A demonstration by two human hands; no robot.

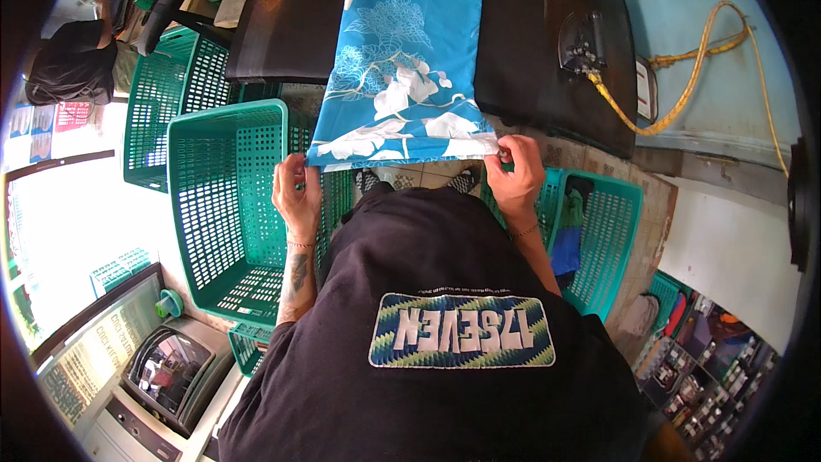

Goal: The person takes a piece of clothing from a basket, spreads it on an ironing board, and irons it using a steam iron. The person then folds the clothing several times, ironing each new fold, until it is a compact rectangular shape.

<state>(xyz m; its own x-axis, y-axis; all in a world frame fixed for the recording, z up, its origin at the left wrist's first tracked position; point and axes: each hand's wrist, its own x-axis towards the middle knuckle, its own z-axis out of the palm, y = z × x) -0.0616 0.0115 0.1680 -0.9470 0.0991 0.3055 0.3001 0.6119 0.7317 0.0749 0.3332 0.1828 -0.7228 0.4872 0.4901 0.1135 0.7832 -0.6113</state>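
A blue cloth (442,19) with white flower prints lies lengthwise over a dark padded ironing table, its near end hanging past the front edge. My left hand (297,196) pinches the cloth's near left corner between thumb and fingers. At the near right corner, my right hand (518,173) grips the same edge. Between both hands the hem is drawn fairly straight, with small folds along it. How far the cloth runs at the top is cut off by the picture's rim.
On the ironing table (519,45), a steam iron (582,45) with a yellow hose (699,64) stands to the right. Tall green plastic baskets (266,205) flank me on the left; another basket (596,244) at right holds garments. A person (74,64) is at far left.
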